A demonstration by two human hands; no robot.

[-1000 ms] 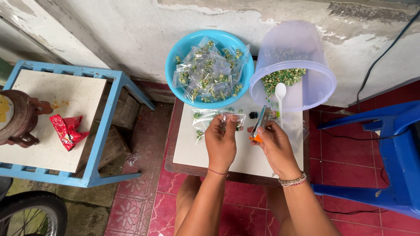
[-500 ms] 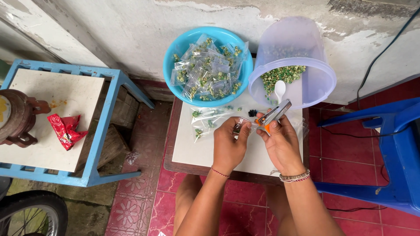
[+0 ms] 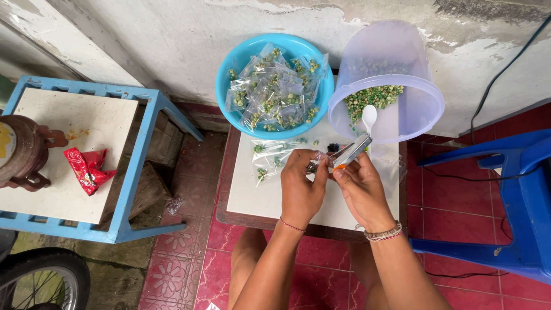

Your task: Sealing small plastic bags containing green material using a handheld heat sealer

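My left hand [image 3: 299,182] pinches the folded top of a small clear plastic bag [image 3: 315,163] over a white-topped low table [image 3: 270,198]. My right hand [image 3: 361,189] grips a silver stapler [image 3: 348,152] with an orange underside, its jaws against the bag's top. Both hands meet above the table's middle. A few filled clear bags of green peas [image 3: 271,155] lie on the table just left of my left hand.
A blue basin [image 3: 229,69] holds several packed bags. A tilted clear tub [image 3: 396,86] holds loose green peas and a white spoon [image 3: 368,116]. A blue side table [image 3: 132,166] with a red wrapper [image 3: 86,169] stands left, a blue plastic chair [image 3: 516,201] right.
My hands have drawn together and slightly down; the stapler has swung from upright to slanted and now closes on the bag held by my left hand.
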